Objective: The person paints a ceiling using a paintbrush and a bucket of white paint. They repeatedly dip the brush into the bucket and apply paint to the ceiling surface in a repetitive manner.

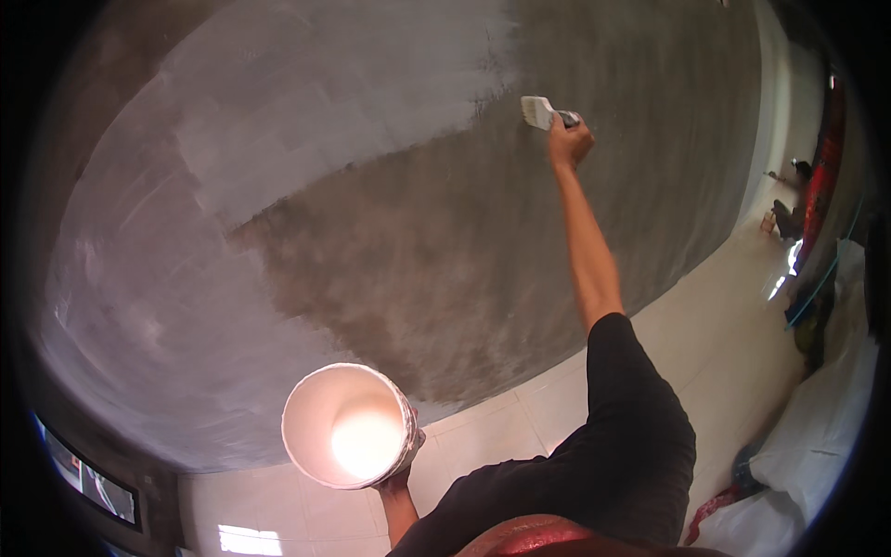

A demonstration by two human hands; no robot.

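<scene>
My right hand (570, 141) grips a flat paintbrush (538, 112) with pale bristles and a dark handle, raised against the grey wall (631, 158). Lighter grey paint covers the wall's upper middle and left, with darker, mottled grey at centre and right. Low at centre, my left hand (401, 469) holds a white bucket (306, 418), partly hidden behind it. The bucket's open top faces me and shows bright white liquid (367, 441) inside.
Pale floor tiles (492, 427) run along the wall's foot. At the right are clutter with a long red object (819, 186), a thin blue line, and white sheeting or bags (812, 418). A dark-framed opening (97, 478) is at lower left.
</scene>
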